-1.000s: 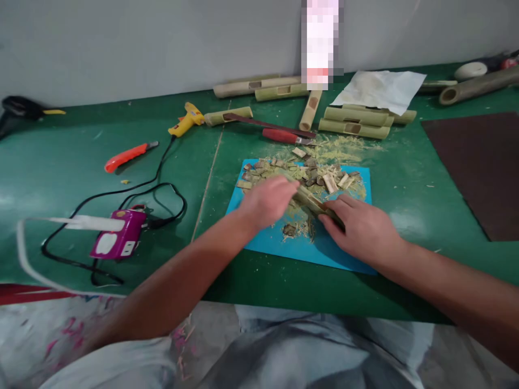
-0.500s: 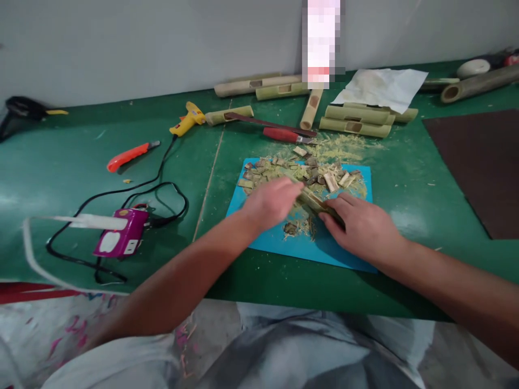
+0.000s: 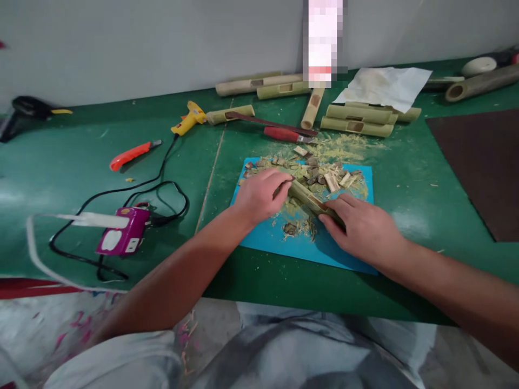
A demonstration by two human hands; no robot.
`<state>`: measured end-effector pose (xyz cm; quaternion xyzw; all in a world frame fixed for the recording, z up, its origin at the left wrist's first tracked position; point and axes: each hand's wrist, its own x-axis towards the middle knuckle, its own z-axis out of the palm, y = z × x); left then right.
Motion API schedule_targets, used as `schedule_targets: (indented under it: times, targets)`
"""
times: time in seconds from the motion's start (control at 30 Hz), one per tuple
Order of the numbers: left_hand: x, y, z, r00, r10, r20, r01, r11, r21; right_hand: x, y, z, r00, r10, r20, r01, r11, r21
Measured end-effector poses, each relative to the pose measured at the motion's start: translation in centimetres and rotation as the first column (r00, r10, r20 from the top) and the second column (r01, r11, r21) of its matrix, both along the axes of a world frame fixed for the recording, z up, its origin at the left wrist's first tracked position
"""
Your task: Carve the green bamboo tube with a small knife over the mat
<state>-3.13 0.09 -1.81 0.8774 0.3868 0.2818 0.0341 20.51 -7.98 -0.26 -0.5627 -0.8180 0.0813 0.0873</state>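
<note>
My right hand (image 3: 363, 224) is closed round the near end of a green bamboo tube (image 3: 305, 198) with a rectangular slot cut in its upper side. The tube slants away to the left above a blue mat (image 3: 263, 235). At its far end my left hand (image 3: 263, 195) pinches a thin dark piece (image 3: 283, 188), mostly covered by the fingers; it looks like folded sandpaper, though I cannot be sure. Bamboo chips (image 3: 331, 182) and pale shavings lie on the mat behind the tube, with a smaller heap of shavings (image 3: 298, 229) in front.
Behind the mat lie a red-handled knife (image 3: 281, 134) and a long dark flat strip (image 3: 263, 122). Several slotted bamboo tubes (image 3: 357, 127) rest farther back. To the left are an orange cutter (image 3: 130, 156), a yellow glue gun (image 3: 188, 119) and a purple power socket (image 3: 124, 232) with cables.
My left hand has drawn slightly back to the left, off the tube's far end, so more of the tube and the dark piece show. My right hand keeps its hold.
</note>
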Motion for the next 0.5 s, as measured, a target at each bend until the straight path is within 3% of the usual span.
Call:
schedule_targets:
  times: [0.5]
  targets:
    - [0.27, -0.86, 0.07, 1.000, -0.011, 0.008, 0.011, 1.000, -0.001, 0.12, -0.06, -0.24, 1.000, 0.002, 0.000, -0.002, 1.000, 0.009]
